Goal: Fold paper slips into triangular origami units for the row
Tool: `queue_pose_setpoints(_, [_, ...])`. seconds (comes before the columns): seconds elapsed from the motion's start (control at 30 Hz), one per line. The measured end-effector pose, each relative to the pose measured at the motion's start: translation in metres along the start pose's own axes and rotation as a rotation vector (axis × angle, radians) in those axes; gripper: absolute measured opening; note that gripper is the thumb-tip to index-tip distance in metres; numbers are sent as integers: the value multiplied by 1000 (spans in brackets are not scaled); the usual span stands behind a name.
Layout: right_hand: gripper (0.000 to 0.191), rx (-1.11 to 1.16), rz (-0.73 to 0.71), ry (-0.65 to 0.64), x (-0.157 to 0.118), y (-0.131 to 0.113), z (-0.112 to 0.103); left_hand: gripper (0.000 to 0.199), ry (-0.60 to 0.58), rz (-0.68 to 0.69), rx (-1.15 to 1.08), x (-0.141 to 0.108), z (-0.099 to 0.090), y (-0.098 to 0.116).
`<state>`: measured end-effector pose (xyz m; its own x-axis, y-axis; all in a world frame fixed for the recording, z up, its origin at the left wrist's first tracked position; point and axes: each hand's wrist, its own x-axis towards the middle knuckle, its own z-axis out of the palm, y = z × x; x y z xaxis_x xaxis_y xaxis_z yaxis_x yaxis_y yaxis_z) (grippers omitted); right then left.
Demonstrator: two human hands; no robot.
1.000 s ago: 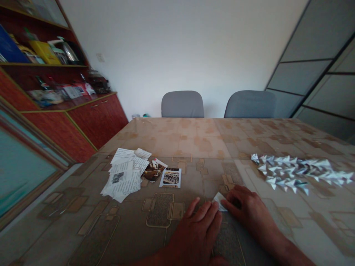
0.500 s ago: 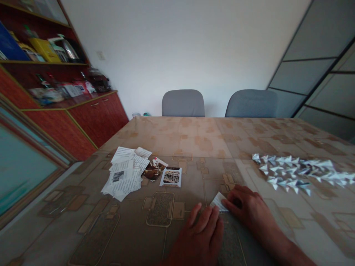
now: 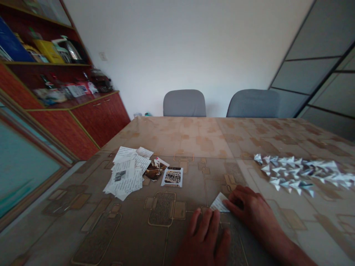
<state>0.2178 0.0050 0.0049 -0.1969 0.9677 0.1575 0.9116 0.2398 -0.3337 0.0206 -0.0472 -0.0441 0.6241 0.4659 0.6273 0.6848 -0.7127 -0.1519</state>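
A small folded piece of printed paper (image 3: 219, 203) lies on the table between my hands, its upper point facing away from me. My right hand (image 3: 251, 212) is curled at its right corner, thumb and fingers pinching the edge. Just below the paper, my left hand (image 3: 206, 236) rests with its fingers stretched out and apart, the fingertips at the lower left edge. Whether those fingertips press on the paper cannot be made out.
A loose pile of printed paper pieces (image 3: 126, 175) lies on the left, beside picture pieces (image 3: 172, 177). Rows of folded, pointed paper pieces (image 3: 299, 168) stand on the right. Two grey chairs (image 3: 184, 103) are behind the patterned table (image 3: 194, 129); a red cabinet (image 3: 102, 118) stands at left.
My left hand's fingers have spread and drawn back slightly from the paper, showing more of it. My right hand stays at the paper's corner. The view has shifted a little.
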Motion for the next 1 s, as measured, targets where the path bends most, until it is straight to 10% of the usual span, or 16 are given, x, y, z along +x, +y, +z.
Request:
queue_pose_setpoints(0.4, [19,98,7,-28,3,4,-3,77,-421,-25,-362,33,-23,-28])
queue_pose_setpoints(0.57, [17,390,108,3,4,24,-15,74,-465,-72,-395,41,-22,-28])
queue_pose_setpoints(0.8, [21,58,94,171,-11,16,5,73,-482,-67,-389,44,-25,-29])
queue_pose_setpoints(1.0, [12,93,83,75,-11,21,4,74,-463,-56,-384,41,-21,-29])
